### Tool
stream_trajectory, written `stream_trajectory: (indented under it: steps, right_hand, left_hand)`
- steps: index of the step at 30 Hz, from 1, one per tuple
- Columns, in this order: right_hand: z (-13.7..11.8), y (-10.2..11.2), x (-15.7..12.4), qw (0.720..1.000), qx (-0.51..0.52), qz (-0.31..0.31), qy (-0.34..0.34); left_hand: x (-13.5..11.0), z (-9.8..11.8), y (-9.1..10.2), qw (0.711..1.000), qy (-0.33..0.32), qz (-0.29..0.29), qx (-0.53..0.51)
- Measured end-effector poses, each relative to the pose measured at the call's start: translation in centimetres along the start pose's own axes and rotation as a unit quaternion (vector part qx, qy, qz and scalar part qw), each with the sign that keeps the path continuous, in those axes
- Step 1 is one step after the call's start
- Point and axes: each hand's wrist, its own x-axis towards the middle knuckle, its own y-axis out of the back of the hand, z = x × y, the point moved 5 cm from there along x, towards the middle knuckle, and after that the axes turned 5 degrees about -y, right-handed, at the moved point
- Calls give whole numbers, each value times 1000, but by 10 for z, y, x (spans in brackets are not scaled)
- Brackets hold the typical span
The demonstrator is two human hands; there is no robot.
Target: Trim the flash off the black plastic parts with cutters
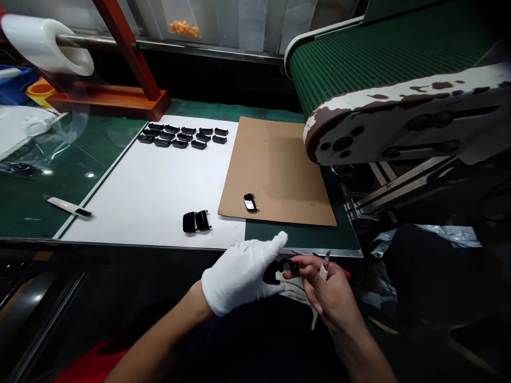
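Observation:
My left hand (241,274), in a white glove, is closed around a small black plastic part (272,272) just in front of the table edge. My bare right hand (335,298) grips a white-handled craft knife (323,270) with its blade pointing up. The fingertips of that hand meet the right end of the same black part. Just beyond, a glossy black piece (250,202) lies on a brown cardboard sheet (279,170). Two more black pieces (196,221) rest side by side on the white sheet (143,186).
Rows of black pieces (179,136) lie at the back of the white sheet. Another white-handled knife (67,206) is at the left. A clear film roll (43,45) hangs on a wooden stand (115,98). A green conveyor belt (383,58) overhangs the right side.

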Motion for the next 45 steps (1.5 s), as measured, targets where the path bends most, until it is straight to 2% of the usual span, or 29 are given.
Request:
stream_trajectory:
  steps: [3, 7, 11, 14, 16, 19, 22, 24, 26, 28, 30, 32, 33, 37, 41, 45]
  right_hand:
    - [-5, -5, -4, 998, -29, -16, -48]
    - [-1, -10, -9, 989, -44, -67, -122]
    - [25, -8, -19, 977, -33, -107, -182]
    - [51, -3, -24, 971, -9, -136, -195]
    - [67, -1, -24, 968, 12, -159, -193]
    - [90, -5, -23, 956, 41, -208, -204]
    - [105, -16, -22, 938, 48, -260, -222]
    - [105, -21, -18, 938, 40, -267, -216]
    - [94, -19, -12, 952, 23, -238, -190]
    - [77, -11, -6, 970, -12, -189, -152]
    - [61, -3, -4, 981, -71, -134, -122]
    - [49, 2, -6, 980, -147, -79, -107]
    - [46, 3, -8, 976, -188, -48, -101]
    - [39, 0, -17, 937, -339, 60, -67]
    - [36, -6, -18, 895, -431, 109, -30]
    - [35, 1, -17, 882, -447, 146, -23]
  left_hand:
    - [-2, 2, 2, 999, -28, 3, 17]
    - [-16, 10, -2, 996, -65, 55, 10]
    - [-52, 19, -30, 994, -51, 98, -16]
    - [-80, 23, -56, 993, -19, 113, -28]
    - [-89, 27, -66, 991, -8, 123, -50]
    - [-82, 36, -60, 986, -32, 127, -101]
    - [-60, 51, -38, 973, -129, 93, -165]
    - [-49, 53, -27, 964, -171, 77, -187]
    - [-44, 45, -23, 969, -155, 86, -173]
    - [-42, 30, -31, 986, -85, 63, -129]
    - [-41, 15, -48, 997, 0, -26, -77]
    - [-39, 8, -65, 990, 63, -119, -43]
    - [-37, 7, -71, 985, 79, -146, -33]
    - [-26, 17, -84, 976, 109, -190, -1]
    - [-17, 24, -99, 965, 133, -224, 36]
    - [-7, 22, -107, 963, 143, -221, 53]
